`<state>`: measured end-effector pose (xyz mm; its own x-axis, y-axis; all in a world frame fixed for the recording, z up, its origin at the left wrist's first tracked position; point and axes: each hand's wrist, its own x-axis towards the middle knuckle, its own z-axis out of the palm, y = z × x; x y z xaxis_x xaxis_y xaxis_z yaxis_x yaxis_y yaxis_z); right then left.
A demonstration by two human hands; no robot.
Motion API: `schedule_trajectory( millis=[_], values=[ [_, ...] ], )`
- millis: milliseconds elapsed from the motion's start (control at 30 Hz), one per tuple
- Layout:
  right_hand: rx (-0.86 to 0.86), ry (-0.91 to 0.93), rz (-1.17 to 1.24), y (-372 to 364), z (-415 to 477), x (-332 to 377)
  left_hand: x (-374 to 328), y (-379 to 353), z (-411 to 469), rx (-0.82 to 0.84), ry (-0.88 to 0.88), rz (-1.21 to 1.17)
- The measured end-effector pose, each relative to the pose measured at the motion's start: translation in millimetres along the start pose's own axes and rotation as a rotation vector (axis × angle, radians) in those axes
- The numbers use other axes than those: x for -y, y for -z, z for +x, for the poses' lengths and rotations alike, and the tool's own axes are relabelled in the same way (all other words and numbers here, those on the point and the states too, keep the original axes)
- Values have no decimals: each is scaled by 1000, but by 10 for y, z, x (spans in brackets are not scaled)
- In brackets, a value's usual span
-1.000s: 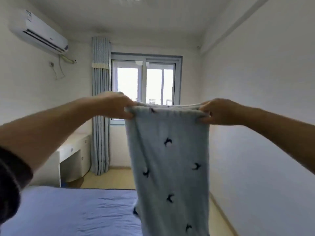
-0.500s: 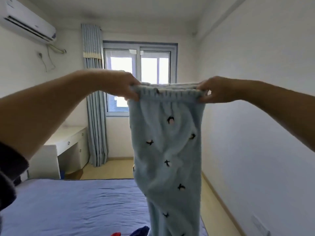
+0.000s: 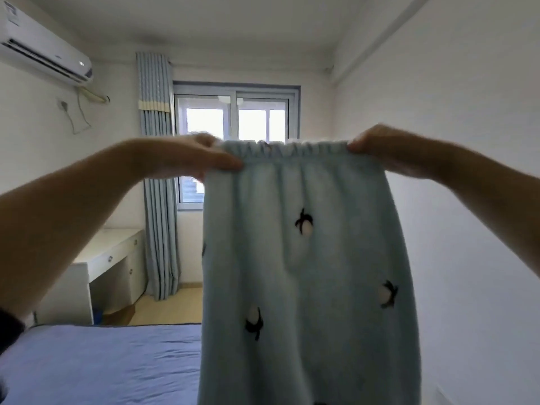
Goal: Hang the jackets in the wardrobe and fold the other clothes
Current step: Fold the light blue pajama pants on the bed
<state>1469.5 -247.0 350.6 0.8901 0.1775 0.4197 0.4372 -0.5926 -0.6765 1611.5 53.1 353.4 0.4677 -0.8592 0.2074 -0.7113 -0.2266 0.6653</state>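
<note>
Hanging lengthwise from both hands, trousers.

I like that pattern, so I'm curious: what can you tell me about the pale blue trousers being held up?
The trousers are pale blue, of soft, fleecy-looking cloth, dotted with small black-and-white penguin-like figures. The gathered elastic waistband is stretched between the left hand and the right hand, each pinching one end. The rest hangs straight down in the air, its lower end out of view.
</note>
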Motion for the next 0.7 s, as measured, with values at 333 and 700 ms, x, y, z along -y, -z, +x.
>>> schedule_trajectory(
  millis=[333, 700],
  values=[
    [-220, -258, -1595, 28, 1067, -818, 477, 89, 1246, -689, 261, 1273],
    [-334, -538, -1695, 152, 999, -267, -175, -1, 1119, -726, 359, 1444]
  ],
)
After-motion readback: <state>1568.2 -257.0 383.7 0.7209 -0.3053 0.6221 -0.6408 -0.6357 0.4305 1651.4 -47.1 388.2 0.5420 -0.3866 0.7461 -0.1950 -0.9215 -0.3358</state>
